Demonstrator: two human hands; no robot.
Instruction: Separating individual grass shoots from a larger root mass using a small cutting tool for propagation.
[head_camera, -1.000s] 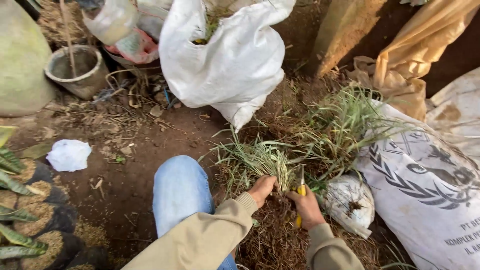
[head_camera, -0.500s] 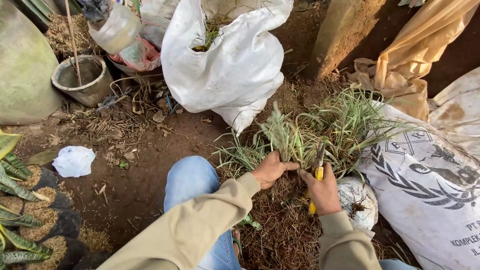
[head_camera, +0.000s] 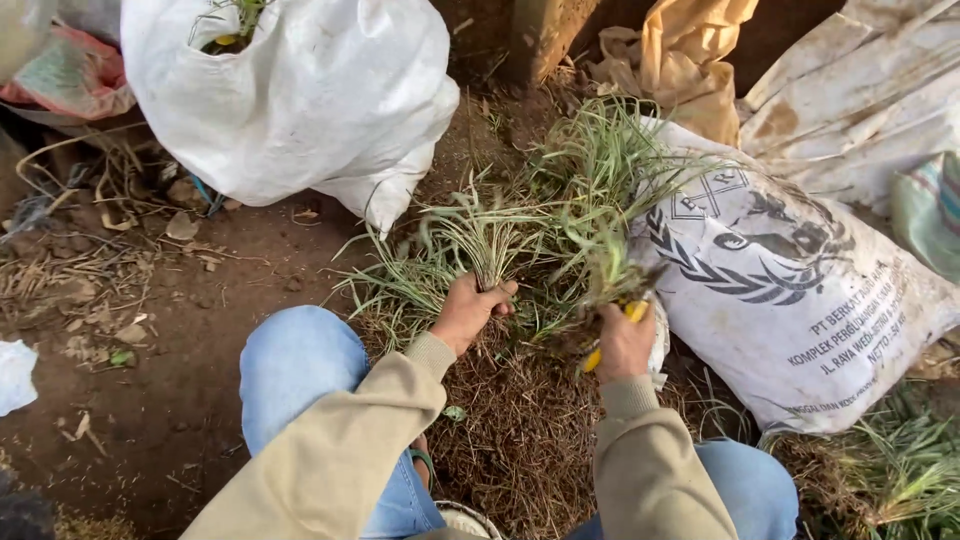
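Grass clump (head_camera: 490, 245) between white sacks (head_camera: 300, 100).

Two hands, left hand (head_camera: 468, 312), right hand (head_camera: 622, 342), two white sacks, plain sack (head_camera: 290, 95), printed sack (head_camera: 800, 290), one yellow-handled tool (head_camera: 594, 358)

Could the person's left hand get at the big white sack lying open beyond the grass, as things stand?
Probably not at once: the left hand is closed on a grass tuft, and the white sack lies farther off. Only bare soil lies between, so the path looks free.
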